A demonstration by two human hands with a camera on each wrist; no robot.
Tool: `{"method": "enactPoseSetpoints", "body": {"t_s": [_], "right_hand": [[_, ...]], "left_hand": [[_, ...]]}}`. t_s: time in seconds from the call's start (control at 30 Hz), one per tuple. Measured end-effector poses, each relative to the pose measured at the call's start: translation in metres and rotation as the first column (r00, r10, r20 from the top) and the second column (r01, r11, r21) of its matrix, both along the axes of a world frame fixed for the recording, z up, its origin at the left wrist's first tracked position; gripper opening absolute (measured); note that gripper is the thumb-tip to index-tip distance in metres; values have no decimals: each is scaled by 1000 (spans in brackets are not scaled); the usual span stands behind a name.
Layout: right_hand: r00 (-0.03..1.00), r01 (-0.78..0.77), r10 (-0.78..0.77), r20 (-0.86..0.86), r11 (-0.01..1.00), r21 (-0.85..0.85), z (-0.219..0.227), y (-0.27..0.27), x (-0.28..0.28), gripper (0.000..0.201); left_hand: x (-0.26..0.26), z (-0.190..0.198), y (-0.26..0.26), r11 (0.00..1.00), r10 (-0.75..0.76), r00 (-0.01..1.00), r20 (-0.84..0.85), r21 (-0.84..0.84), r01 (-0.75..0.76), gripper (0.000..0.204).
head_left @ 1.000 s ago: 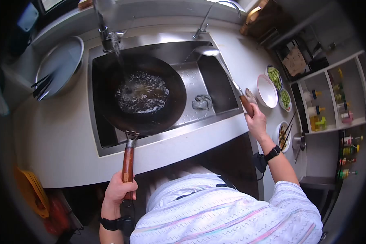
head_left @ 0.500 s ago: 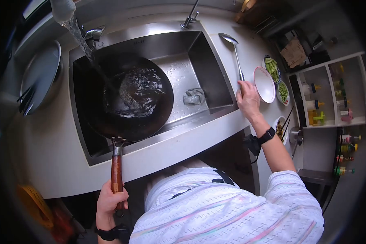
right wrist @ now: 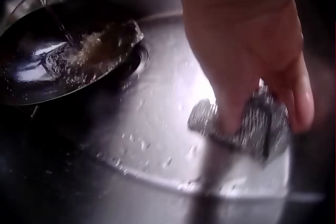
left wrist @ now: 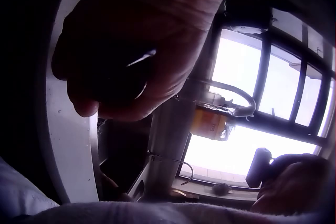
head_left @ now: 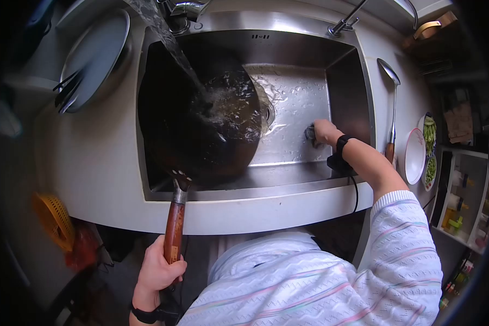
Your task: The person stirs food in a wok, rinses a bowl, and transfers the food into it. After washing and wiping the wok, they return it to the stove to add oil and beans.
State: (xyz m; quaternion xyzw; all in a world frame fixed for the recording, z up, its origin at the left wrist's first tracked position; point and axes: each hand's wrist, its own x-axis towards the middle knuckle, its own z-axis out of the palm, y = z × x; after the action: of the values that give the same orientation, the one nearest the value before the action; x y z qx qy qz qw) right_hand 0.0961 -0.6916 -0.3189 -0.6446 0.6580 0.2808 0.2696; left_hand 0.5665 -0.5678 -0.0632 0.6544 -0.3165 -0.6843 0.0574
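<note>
Wok [head_left: 171, 127], dark, tilted, left hand [head_left: 160, 266] gripping brown handle [head_left: 174, 231], right hand [head_left: 326, 132] pinching grey cloth [right wrist: 262, 129]

Wok [head_left: 201, 146] tilted under running water [head_left: 171, 46].

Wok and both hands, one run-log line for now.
left hand: grips wok handle | right hand: pinches grey cloth in sink | wok: in sink, water running in | ladle: on counter, right of sink
</note>
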Motion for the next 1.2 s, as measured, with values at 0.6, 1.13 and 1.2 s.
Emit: {"method": "enactPoseSetpoints", "body": {"t_s": [0.6, 1.13, 1.2], "right_hand": [[858, -330, 401, 322, 909, -253, 5, -60, 212, 45], [503, -516, 154, 850, 843, 152, 95, -30, 275, 67], [353, -391, 298, 887, 908, -149, 51, -50, 301, 64]], "left_hand": [[26, -47, 5, 988, 150, 951, -271, 82, -132, 36], [37, -49, -5, 935, 335, 823, -459, 269, -231, 34], [38, -51, -10, 958, 251, 851, -461, 244, -150, 34]]}}
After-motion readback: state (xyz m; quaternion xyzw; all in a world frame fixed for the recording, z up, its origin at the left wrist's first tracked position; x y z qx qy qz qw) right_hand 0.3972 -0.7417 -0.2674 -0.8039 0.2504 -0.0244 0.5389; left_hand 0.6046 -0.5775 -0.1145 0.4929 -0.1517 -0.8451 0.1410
